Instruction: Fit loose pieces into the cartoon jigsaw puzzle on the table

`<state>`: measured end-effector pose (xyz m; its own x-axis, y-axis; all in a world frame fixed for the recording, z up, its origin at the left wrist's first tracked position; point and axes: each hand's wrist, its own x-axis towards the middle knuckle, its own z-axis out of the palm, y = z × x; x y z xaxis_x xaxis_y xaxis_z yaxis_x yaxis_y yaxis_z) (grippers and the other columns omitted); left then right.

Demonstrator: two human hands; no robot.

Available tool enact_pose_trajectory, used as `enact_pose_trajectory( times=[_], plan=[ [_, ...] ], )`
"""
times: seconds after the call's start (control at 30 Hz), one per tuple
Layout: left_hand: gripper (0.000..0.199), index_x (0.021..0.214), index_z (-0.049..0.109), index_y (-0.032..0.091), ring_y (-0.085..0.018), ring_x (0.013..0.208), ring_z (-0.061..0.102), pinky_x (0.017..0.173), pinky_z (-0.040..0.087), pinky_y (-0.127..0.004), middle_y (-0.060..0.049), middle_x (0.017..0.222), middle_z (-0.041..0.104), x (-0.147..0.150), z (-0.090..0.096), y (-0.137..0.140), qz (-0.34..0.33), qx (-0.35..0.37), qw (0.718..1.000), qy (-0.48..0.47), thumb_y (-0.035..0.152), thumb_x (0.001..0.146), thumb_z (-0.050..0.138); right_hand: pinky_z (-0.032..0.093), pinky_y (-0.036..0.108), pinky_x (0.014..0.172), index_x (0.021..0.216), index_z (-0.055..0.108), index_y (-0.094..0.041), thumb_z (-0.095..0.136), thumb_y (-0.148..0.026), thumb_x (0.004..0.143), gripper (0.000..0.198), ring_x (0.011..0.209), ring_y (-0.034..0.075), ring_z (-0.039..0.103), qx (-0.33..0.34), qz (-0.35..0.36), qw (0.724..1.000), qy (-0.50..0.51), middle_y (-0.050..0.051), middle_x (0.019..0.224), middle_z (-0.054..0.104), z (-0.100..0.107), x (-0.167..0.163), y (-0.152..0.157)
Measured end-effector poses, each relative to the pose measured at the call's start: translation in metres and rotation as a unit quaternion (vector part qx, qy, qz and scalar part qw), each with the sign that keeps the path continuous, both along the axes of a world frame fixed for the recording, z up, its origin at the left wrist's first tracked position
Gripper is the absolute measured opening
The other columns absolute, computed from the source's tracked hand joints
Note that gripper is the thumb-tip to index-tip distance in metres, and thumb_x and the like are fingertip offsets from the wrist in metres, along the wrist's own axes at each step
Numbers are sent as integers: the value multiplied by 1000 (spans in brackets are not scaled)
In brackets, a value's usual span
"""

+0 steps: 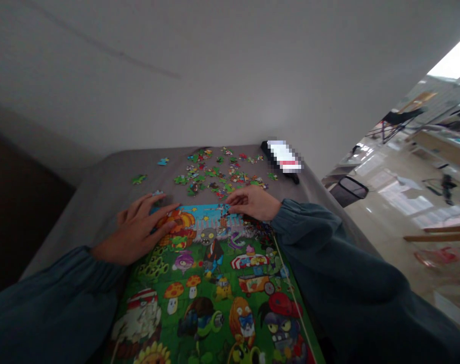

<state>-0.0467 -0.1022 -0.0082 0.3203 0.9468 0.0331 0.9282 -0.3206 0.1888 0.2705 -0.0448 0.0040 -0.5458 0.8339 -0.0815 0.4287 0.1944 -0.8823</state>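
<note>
A colourful jigsaw puzzle with cartoon plants and zombies lies in front of me, its far edge a strip of blue sky. My left hand rests over its far left corner, fingers stretched out and spread. At the far edge, right of the middle, my right hand has thumb and fingers pinched together. A small bluish puzzle piece shows at those fingertips, partly covered by them and low against the sky strip. Whether it is joined to the neighbouring pieces, I cannot tell.
Several loose puzzle pieces lie scattered beyond the puzzle on the grey cloth. A phone with a lit, blurred screen lies at the back right, near the white wall. Past the table's right side is a shiny floor.
</note>
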Motion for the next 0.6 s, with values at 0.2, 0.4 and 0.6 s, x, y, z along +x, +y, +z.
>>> enact_pose_trajectory(
  times=[0.2,0.4,0.6],
  plan=[
    [53,138,54,36,-38,142,26,108,28,-61,-6,152,37,2,0,1,7,1,1000,7,56,96,30,43,26,65,94,74,-18,78,-24,77,18,69,11,54,167,29,978,-126,2,84,67,6,0,-2],
    [52,136,57,36,-38,142,27,108,29,-60,-6,151,39,3,2,-1,12,4,1000,0,55,95,31,41,26,72,84,71,-17,80,-24,75,15,78,12,54,191,37,970,-148,3,89,63,6,-1,0],
    [54,137,55,35,-38,141,28,107,29,-61,-6,152,38,1,-2,0,8,13,1000,5,55,95,30,41,30,81,77,67,-15,86,-25,67,23,84,16,56,210,16,964,-164,3,84,64,6,-3,2]
  ],
)
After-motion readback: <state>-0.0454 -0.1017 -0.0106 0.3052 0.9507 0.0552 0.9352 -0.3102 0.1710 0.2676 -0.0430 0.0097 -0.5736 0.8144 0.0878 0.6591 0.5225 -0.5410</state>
